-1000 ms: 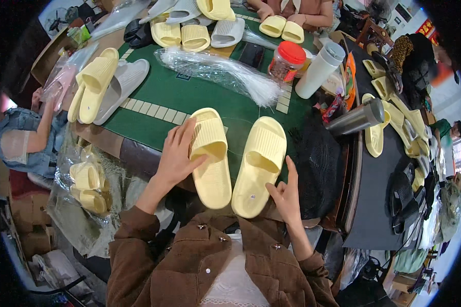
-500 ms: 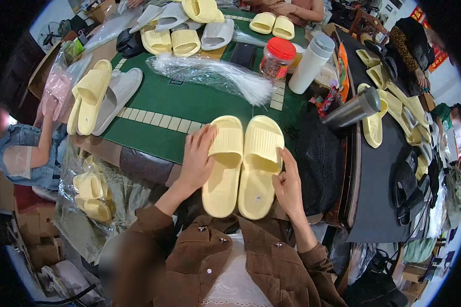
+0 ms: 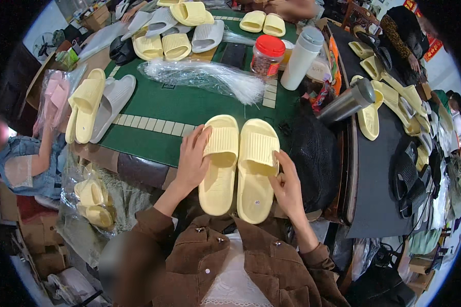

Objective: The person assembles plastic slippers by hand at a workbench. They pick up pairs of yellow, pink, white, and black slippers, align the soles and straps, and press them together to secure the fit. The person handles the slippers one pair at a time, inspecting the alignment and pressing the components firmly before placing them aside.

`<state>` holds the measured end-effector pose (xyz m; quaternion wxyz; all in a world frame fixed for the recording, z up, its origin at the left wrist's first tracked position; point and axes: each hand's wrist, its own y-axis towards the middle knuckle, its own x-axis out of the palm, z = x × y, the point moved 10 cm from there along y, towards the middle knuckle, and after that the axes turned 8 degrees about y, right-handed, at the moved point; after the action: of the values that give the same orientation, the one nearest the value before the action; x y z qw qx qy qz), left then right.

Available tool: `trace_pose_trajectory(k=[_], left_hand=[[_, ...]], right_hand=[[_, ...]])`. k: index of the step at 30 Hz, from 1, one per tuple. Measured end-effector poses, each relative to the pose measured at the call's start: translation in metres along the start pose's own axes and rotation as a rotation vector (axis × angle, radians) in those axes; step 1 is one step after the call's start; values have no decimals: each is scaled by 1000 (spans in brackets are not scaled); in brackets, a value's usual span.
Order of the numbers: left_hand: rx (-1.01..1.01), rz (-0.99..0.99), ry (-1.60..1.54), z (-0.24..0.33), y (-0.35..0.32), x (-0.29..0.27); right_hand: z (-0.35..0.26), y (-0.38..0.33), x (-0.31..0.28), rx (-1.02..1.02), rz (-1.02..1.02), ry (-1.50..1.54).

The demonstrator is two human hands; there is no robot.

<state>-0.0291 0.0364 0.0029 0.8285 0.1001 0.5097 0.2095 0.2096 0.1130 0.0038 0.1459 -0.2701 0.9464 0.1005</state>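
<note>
A pair of pale yellow slide slippers with ribbed straps sits side by side in front of me, soles down and toes pointing away. My left hand (image 3: pixel 192 157) holds the outer side of the left slipper (image 3: pixel 217 187), its fingers along the strap. On the other side, my right hand (image 3: pixel 287 183) grips the right slipper (image 3: pixel 256 184) by its outer edge, the fingers beside the strap and the thumb near the opening. A small white sticker (image 3: pixel 257 202) shows on the right slipper's footbed. A narrow gap separates the two slippers.
Beyond lies a green table (image 3: pixel 161 107) with a bundle of clear plastic bags (image 3: pixel 205 79), a red-lidded jar (image 3: pixel 268 55), a white bottle (image 3: pixel 302 59) and more slippers. A steel tumbler (image 3: pixel 347 101) leans at right. At left, a person holds a bagged pink slipper (image 3: pixel 55 97).
Both hands keep their hold on the slippers. The right slipper sits slightly nearer to me, and its sticker shows more clearly. The view has shifted a little, moving the table things leftward.
</note>
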Motion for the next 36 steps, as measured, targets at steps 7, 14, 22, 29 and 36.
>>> trace_pose_trajectory(k=[7, 14, 22, 29, 36], left_hand=[[78, -158, -34, 24, 6, -12], [249, -113, -71, 77, 8, -27], [291, -27, 132, 92, -5, 1], [269, -9, -213, 108, 1, -34], [244, -351, -802, 150, -20, -9]], right_hand=[[-59, -3, -21, -229, 127, 205], [-51, -4, -20, -236, 116, 188], [-45, 0, -20, -193, 140, 306], [-90, -16, 2, -240, -161, 505], [-101, -33, 3, -280, -231, 705]])
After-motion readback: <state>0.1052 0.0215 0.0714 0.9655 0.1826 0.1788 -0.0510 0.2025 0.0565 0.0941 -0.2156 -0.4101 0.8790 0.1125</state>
